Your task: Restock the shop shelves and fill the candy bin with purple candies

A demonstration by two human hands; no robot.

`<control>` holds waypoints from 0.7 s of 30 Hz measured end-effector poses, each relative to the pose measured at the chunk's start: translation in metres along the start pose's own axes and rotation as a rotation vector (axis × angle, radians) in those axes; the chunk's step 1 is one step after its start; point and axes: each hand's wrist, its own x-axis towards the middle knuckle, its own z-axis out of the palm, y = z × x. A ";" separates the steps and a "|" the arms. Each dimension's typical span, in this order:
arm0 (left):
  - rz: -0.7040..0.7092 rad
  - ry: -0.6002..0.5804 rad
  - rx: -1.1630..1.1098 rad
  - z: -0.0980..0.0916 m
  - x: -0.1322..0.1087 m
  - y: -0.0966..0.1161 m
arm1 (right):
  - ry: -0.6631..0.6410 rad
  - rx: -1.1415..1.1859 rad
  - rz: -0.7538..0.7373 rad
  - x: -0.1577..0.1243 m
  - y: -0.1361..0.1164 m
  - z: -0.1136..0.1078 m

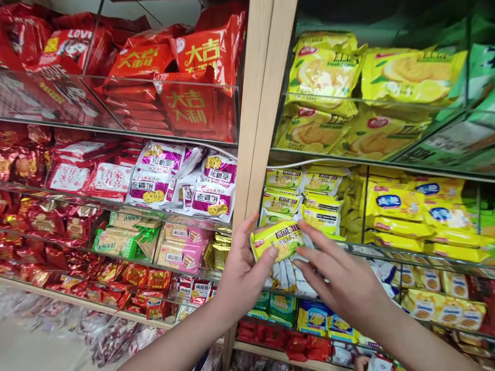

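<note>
A small yellow packet of lemon biscuits (284, 241) with a lime picture is in my left hand (247, 260), thumb across its front and fingers behind. My right hand (332, 263) is at the packet's right end, its fingertips against or very close to the edge, fingers apart. Just behind the packet, a shelf compartment holds matching lemon biscuit packets (323, 183) in stacks. Below my hands lie white and blue wrapped packets (286, 275), partly hidden by them.
A wooden upright (258, 103) divides the shelves. Clear plastic fronts edge the compartments. Red packets (189, 105) fill the upper left, large yellow biscuit bags (410, 74) the upper right. Bagged goods (112, 335) lie low at left. Another person's fingers (361, 362) show at the bottom edge.
</note>
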 end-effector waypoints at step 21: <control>0.566 -0.124 0.843 -0.027 -0.012 0.017 | -0.405 0.331 0.585 0.069 0.061 0.018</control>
